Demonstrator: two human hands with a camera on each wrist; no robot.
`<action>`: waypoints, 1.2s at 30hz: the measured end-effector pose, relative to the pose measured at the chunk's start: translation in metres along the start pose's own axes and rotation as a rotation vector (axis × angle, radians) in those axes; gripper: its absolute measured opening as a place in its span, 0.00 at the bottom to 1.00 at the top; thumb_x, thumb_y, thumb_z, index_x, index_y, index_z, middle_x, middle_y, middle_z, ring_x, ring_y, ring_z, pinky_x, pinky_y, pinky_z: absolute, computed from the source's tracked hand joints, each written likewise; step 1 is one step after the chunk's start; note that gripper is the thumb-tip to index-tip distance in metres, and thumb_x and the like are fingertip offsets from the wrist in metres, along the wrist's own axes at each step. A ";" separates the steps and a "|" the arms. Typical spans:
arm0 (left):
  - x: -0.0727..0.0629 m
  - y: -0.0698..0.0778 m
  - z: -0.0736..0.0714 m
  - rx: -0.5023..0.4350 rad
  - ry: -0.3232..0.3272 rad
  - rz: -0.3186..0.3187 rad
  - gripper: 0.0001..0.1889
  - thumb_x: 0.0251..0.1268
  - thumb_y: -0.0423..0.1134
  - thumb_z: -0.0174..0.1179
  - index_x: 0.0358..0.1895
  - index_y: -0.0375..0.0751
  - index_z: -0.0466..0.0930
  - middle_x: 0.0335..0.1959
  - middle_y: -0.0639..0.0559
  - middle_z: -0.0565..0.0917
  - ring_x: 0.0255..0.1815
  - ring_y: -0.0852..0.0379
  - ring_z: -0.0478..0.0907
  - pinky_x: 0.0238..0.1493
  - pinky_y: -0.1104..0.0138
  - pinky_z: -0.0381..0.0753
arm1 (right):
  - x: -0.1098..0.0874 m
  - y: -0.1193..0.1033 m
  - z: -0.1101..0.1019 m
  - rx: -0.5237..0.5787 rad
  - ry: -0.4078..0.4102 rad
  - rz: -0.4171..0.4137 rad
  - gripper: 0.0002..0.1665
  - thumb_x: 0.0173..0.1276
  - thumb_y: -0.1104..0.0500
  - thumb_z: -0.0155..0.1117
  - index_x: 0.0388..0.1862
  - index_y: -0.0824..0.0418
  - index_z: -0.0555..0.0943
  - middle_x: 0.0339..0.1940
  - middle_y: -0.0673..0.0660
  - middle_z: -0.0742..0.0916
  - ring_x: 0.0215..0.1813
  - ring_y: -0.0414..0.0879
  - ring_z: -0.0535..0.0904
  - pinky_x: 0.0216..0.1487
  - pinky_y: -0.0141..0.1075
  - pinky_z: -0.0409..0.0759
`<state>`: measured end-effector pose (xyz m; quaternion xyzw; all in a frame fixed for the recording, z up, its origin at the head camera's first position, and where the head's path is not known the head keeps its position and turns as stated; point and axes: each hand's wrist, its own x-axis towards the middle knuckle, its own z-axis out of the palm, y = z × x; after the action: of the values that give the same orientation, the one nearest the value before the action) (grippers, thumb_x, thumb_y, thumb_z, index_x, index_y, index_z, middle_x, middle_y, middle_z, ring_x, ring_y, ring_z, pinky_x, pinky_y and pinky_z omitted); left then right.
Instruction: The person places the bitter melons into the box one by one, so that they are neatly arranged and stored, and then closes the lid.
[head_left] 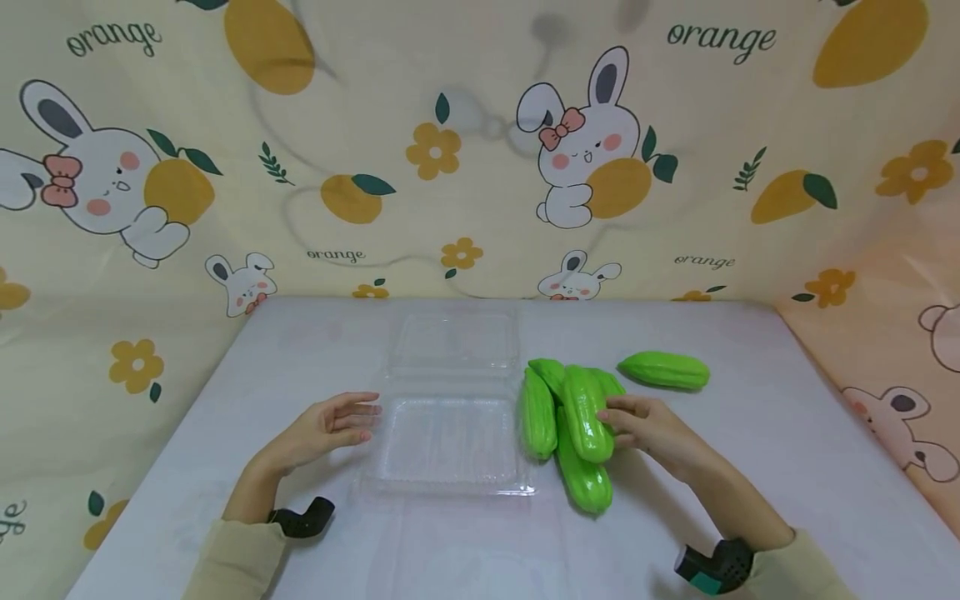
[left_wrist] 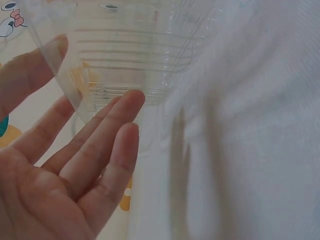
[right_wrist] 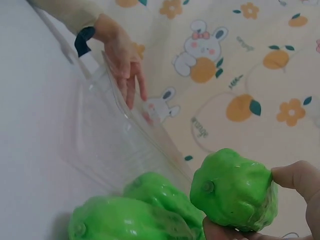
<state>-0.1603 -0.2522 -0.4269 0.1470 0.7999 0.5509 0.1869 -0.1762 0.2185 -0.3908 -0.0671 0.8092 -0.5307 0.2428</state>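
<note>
A clear plastic clamshell box [head_left: 453, 442] lies spread out on the table, its lid [head_left: 457, 343] folded back behind the tray. My left hand [head_left: 330, 429] is at the box's left side, fingers extended close to the rim; the left wrist view shows the palm [left_wrist: 45, 190] with nothing in it. My right hand [head_left: 652, 429] pinches a bright green, lobed gourd [head_left: 587, 412] between thumb and fingers. In the right wrist view this gourd [right_wrist: 232, 192] shows its stem end, raised beside the others. Several similar gourds [head_left: 538, 412] are piled under and around it, right of the box.
Another green gourd [head_left: 664, 370] lies apart at the back right of the white table [head_left: 750, 350]. A patterned cloth backdrop [head_left: 465, 208] rises behind the table. Each wrist wears a black camera mount [head_left: 303, 518].
</note>
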 end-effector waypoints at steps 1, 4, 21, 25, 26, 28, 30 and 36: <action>0.000 0.000 0.000 0.000 -0.001 0.001 0.36 0.65 0.40 0.62 0.71 0.29 0.56 0.69 0.26 0.66 0.69 0.30 0.67 0.56 0.69 0.81 | 0.000 -0.001 0.001 -0.002 -0.003 -0.001 0.41 0.74 0.53 0.51 0.70 0.83 0.52 0.73 0.79 0.61 0.65 0.56 0.75 0.60 0.36 0.80; 0.000 0.000 0.000 0.005 0.001 -0.001 0.36 0.65 0.40 0.61 0.71 0.30 0.56 0.69 0.26 0.66 0.69 0.30 0.67 0.56 0.68 0.82 | 0.002 -0.003 0.005 -0.002 -0.012 -0.001 0.41 0.74 0.53 0.51 0.70 0.83 0.52 0.73 0.79 0.60 0.67 0.59 0.73 0.61 0.40 0.80; 0.000 -0.001 -0.001 0.011 -0.008 0.003 0.34 0.66 0.41 0.61 0.69 0.29 0.59 0.68 0.26 0.67 0.68 0.30 0.68 0.55 0.69 0.82 | 0.014 -0.019 0.030 0.035 -0.046 -0.003 0.41 0.72 0.52 0.55 0.71 0.80 0.55 0.72 0.76 0.66 0.65 0.57 0.76 0.62 0.43 0.79; 0.000 -0.002 -0.001 0.009 -0.005 0.004 0.34 0.66 0.41 0.61 0.69 0.30 0.59 0.67 0.26 0.68 0.67 0.30 0.69 0.54 0.71 0.82 | 0.016 -0.024 0.037 0.041 -0.061 -0.023 0.41 0.72 0.53 0.57 0.70 0.80 0.57 0.70 0.75 0.69 0.62 0.52 0.78 0.60 0.42 0.80; 0.000 -0.002 -0.001 0.009 -0.005 0.004 0.34 0.66 0.41 0.61 0.69 0.30 0.59 0.67 0.26 0.69 0.66 0.30 0.69 0.53 0.72 0.82 | 0.017 -0.025 0.039 0.040 -0.063 -0.025 0.41 0.72 0.52 0.57 0.70 0.79 0.57 0.70 0.75 0.69 0.62 0.52 0.78 0.60 0.42 0.80; 0.000 -0.002 -0.001 0.003 -0.008 0.007 0.34 0.66 0.41 0.61 0.70 0.29 0.58 0.66 0.25 0.69 0.66 0.31 0.70 0.52 0.73 0.81 | 0.018 -0.027 0.041 0.035 -0.066 -0.031 0.41 0.72 0.52 0.57 0.70 0.79 0.57 0.71 0.75 0.68 0.63 0.54 0.77 0.61 0.43 0.80; 0.000 -0.003 -0.001 -0.003 -0.010 0.008 0.34 0.66 0.40 0.61 0.70 0.29 0.58 0.65 0.24 0.70 0.65 0.31 0.70 0.52 0.74 0.81 | 0.019 -0.030 0.043 0.037 -0.062 -0.026 0.41 0.72 0.51 0.57 0.70 0.78 0.58 0.71 0.74 0.69 0.64 0.55 0.76 0.62 0.43 0.80; 0.001 -0.004 -0.002 -0.005 -0.011 0.015 0.34 0.66 0.41 0.61 0.70 0.29 0.58 0.64 0.24 0.70 0.63 0.37 0.74 0.51 0.75 0.81 | 0.023 -0.035 0.051 0.056 -0.064 -0.025 0.41 0.71 0.51 0.58 0.70 0.77 0.59 0.70 0.73 0.71 0.62 0.53 0.78 0.61 0.42 0.80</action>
<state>-0.1624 -0.2547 -0.4305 0.1555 0.7965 0.5534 0.1874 -0.1774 0.1533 -0.3832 -0.0874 0.7850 -0.5538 0.2634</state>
